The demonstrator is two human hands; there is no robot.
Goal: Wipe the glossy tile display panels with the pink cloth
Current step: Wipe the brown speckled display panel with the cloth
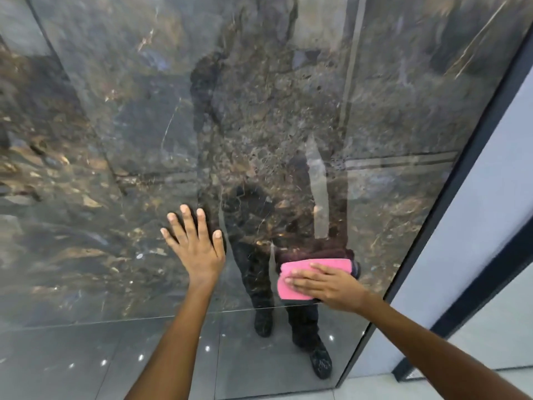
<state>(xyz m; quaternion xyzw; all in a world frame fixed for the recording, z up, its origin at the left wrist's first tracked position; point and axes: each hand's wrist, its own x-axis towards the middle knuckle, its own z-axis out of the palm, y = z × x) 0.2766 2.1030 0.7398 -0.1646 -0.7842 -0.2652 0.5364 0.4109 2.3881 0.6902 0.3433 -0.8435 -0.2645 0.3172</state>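
Low on the dark marbled tile panel, the right hand lay flat over the folded pink cloth, its fingers straight and close together, pressing the cloth against the glossy face and not gripping it. That flat press probably served to keep the whole pad of cloth in contact with the surface so it would slide without bunching. The cloth sat near the panel's lower right area, just above the line where the panel met the reflected floor. The left hand was planted on the panel to the left of the cloth, palm against the tile, fingers spread and holding nothing; it looked like a brace to steady the body while leaning in, though it may leave prints on the gloss that would need a pass later.

A dark frame edge ran diagonally down the right side, close to the cloth, with a pale wall beyond it. So there was little room for a stroke to the right before the cloth met that edge. Upward and to the left the panel stretched wide and unobstructed apart from the bracing hand, which lay in the path of any long leftward sweep at that height. Most of the panel above appeared unwiped as far as could be judged; streaks were hard to tell from reflections.
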